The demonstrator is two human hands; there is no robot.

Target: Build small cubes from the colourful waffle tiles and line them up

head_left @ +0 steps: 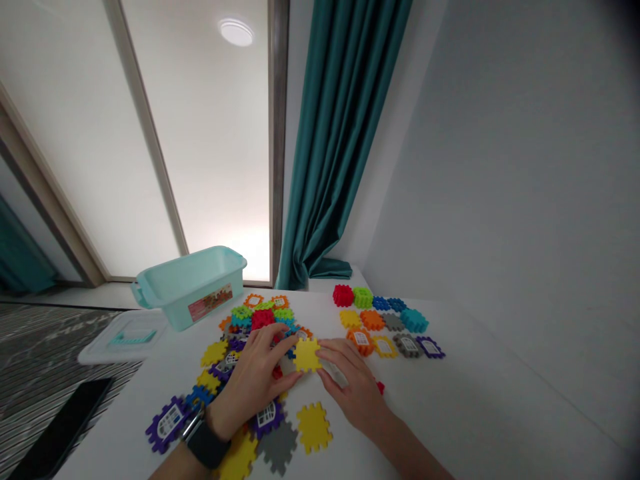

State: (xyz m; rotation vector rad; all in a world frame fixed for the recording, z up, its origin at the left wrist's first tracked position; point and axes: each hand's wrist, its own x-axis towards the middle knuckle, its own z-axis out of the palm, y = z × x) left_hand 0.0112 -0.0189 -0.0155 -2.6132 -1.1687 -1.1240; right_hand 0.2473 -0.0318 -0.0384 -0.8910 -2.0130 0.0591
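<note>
A small yellow toothed building tile (pixel 307 357) is held up between my two hands over the white table. On its left edge are the fingertips and thumb of my left hand (pixel 257 367), which has a dark watch at the wrist. My right hand (pixel 353 383) pinches the opposite edge with thumb and fingers. Below them lies a loose yellow tile (pixel 314 427), beside a grey tile (pixel 279 447) and a purple window tile (pixel 269 417). A mixed heap of tiles spreads under and behind my left hand, partly hidden by it. Some red shows behind my right hand.
Sorted stacks by colour, among them red (pixel 343 295), green (pixel 363 297) and teal (pixel 414 321), stand at the back right. A mint plastic bin (pixel 195 287) sits at the back left, near its clear lid (pixel 125 337). A dark flat object (pixel 75 423) lies at far left.
</note>
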